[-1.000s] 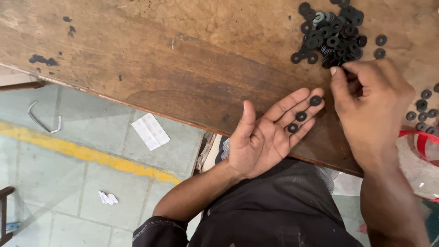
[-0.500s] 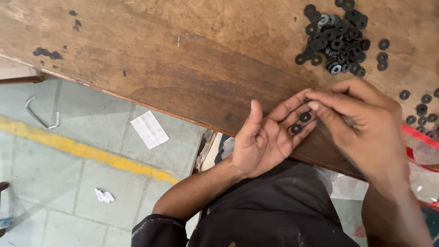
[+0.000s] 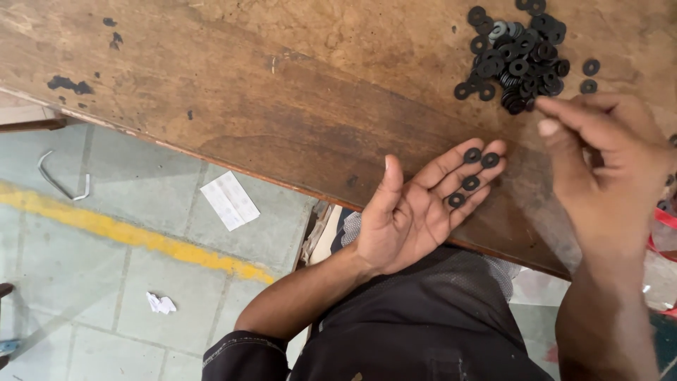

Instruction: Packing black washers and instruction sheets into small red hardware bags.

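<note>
Washer handling at wooden worktop.
Left hand lies open, palm up, four black washers on its fingers; right hand pinches thumb and forefinger beside washer pile, contents indiscernible.

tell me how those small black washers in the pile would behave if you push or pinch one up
The black washers look thin and flat, so a pushed one would probably slide on the wooden table, not roll. Four rest easily on the open left hand's fingers, so each seems light. Pinching one flat off the wood may be fiddly.
</note>
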